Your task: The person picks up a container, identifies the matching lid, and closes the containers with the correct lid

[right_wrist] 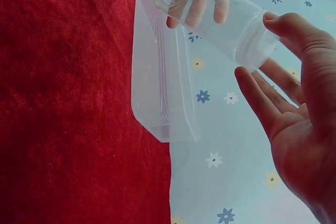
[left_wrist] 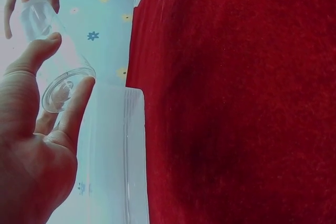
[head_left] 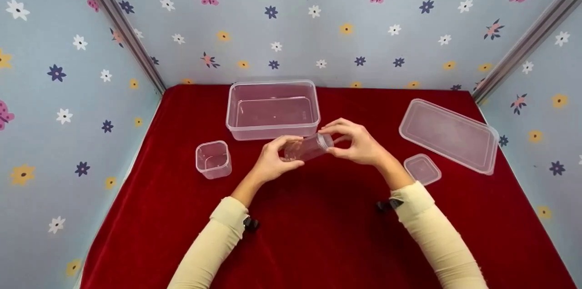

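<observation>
A clear cylindrical jar (head_left: 310,148) is held tilted in the air between both hands, just in front of a large rectangular container. My left hand (head_left: 271,161) grips the jar's base end, thumb on one side and fingers on the other. At the opposite, higher end, the right hand (head_left: 358,144) pinches the ridged rim or cap with thumb and fingertips. Through the left wrist view, the round bottom of the jar (left_wrist: 62,92) faces the camera. The right wrist view shows the clouded cap end (right_wrist: 254,45); whether it is a separate lid, I cannot tell.
Behind the hands stands the large open clear container (head_left: 273,132). A small square clear tub (head_left: 216,171) is at left. On the right lie a large rectangular lid (head_left: 450,137) and a small square lid (head_left: 423,169). Red cloth (head_left: 309,234) covers the table, with patterned walls around.
</observation>
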The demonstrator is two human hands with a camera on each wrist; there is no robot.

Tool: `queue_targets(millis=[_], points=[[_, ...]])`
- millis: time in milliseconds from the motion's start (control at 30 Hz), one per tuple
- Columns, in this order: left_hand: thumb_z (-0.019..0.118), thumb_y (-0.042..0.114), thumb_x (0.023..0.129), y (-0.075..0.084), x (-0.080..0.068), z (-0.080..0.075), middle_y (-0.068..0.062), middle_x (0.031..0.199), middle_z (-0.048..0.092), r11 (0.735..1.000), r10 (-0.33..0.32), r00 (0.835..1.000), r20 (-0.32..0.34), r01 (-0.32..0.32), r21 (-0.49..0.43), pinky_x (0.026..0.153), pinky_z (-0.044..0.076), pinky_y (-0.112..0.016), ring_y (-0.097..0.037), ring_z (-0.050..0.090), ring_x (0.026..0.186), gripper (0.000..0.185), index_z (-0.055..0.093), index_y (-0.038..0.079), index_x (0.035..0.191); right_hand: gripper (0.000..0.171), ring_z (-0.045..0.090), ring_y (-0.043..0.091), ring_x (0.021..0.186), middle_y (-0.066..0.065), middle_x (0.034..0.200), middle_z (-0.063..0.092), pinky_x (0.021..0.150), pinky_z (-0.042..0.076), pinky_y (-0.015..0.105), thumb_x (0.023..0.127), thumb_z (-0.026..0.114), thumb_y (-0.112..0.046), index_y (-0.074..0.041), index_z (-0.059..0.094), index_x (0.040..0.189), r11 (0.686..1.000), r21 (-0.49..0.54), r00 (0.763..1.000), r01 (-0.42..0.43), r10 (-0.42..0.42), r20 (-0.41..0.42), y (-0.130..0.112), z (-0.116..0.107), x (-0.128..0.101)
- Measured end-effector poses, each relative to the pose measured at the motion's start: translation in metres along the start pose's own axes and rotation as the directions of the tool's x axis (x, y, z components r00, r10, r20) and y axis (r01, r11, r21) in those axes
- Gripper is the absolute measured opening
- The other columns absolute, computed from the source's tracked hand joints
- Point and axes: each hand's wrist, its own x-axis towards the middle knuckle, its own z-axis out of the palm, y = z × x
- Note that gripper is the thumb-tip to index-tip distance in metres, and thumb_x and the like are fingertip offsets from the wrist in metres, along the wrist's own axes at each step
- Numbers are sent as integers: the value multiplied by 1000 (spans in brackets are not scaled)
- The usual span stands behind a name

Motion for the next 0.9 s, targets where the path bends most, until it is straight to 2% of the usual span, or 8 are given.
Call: queue_targets(millis=[367,733,900], points=[[97,2,85,-1,0,2,-23,136,75,999,20,999,-28,-19,35,91,71,-38,-38,75,125,59,74,3,140,44,72,22,125,23,136,74,96,71,48,93,86,2,-1,79,136,1000,1,999,-5,5,-39,0,4,-1],[96,3,86,0,2,4,-21,138,74,999,0,1000,-23,1,44,94,71,-39,-37,74,128,60,72,5,142,48,69,11,128,26,138,71,97,70,50,90,88,4,-1,78,136,999,27,999,19,-18,-38,4,5,-2],[96,4,86,0,3,4,-22,139,73,998,4,1000,-18,-2,64,95,71,-42,-37,73,128,63,71,5,144,48,72,27,127,27,137,70,98,70,47,89,88,4,0,78,136,999,27,999,19,-17,-44,3,2,-1]])
